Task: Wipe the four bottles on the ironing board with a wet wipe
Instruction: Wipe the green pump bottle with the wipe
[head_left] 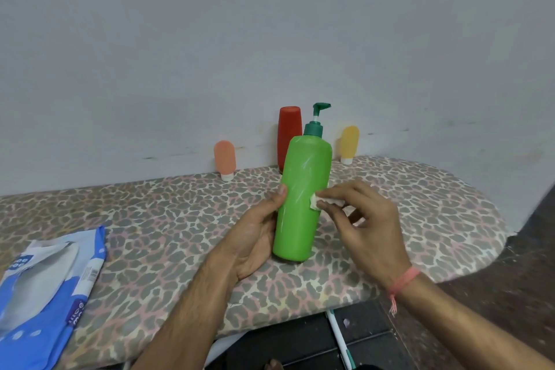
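I have the green pump bottle (301,201) tilted just above the ironing board (180,219), my left hand (255,234) curled round its lower body and my right hand (363,219) pinching the folded wet wipe (318,201) against its side. I judge this the wiping step on one bottle; next I should turn it to reach the unwiped faces, then take the red bottle (289,132), orange bottle (224,159) and yellow bottle (349,143) by the wall.

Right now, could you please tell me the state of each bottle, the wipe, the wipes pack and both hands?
green pump bottle: tilted, base on the ironing board, streaked.
left hand: grips the green pump bottle.
right hand: pinches the wet wipe.
wet wipe: folded, pressed against the bottle's side.
red bottle: upright by the wall.
peach bottle: standing on its cap.
yellow bottle: standing on its cap.
wipes pack: lying flat, flap open.
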